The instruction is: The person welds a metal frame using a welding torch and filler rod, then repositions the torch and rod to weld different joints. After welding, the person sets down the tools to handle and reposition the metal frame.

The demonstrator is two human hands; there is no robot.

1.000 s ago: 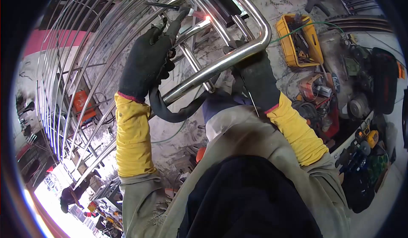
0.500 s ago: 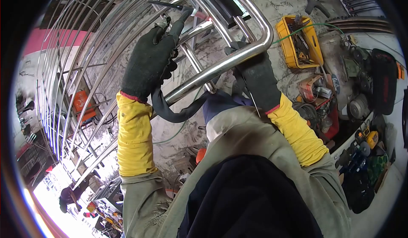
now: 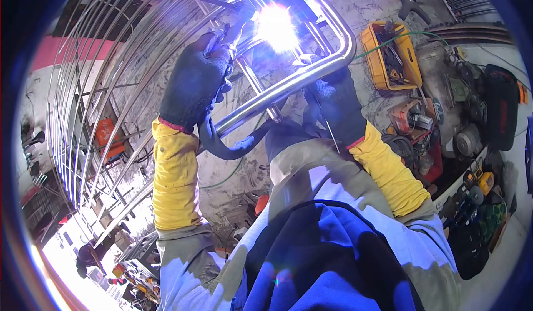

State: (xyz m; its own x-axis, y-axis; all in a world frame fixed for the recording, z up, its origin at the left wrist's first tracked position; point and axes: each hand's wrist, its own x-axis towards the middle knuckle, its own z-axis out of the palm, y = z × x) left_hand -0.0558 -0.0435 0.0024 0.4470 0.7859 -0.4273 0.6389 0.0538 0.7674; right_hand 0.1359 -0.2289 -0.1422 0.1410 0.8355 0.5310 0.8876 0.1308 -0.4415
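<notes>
My left hand (image 3: 194, 83), in a dark glove with a yellow cuff, is closed around a TIG welding torch (image 3: 240, 25). The torch's dark cable (image 3: 236, 151) loops below the wrist. A bright welding arc (image 3: 276, 28) burns at the torch tip and hides the joint behind its glare. Under the shiny bent-tube metal frame (image 3: 277, 92) is my right hand (image 3: 337, 103), also gloved, its fingertips showing past the tube. From this closed hand a thin filler rod (image 3: 331, 132) sticks out towards me; its other end is lost in the glare.
Many long curved metal bars (image 3: 91, 94) stand at the left, near an orange box (image 3: 105, 136). To the right lie a yellow crate (image 3: 413, 61) of tools, a green hose (image 3: 383, 43), grinding discs (image 3: 471, 142) and power tools (image 3: 486, 182).
The arc has lit at the torch tip, where only a small glow showed before. Blue-white light now falls on the gloves, frame and clothing. Both hands stay almost in place.
</notes>
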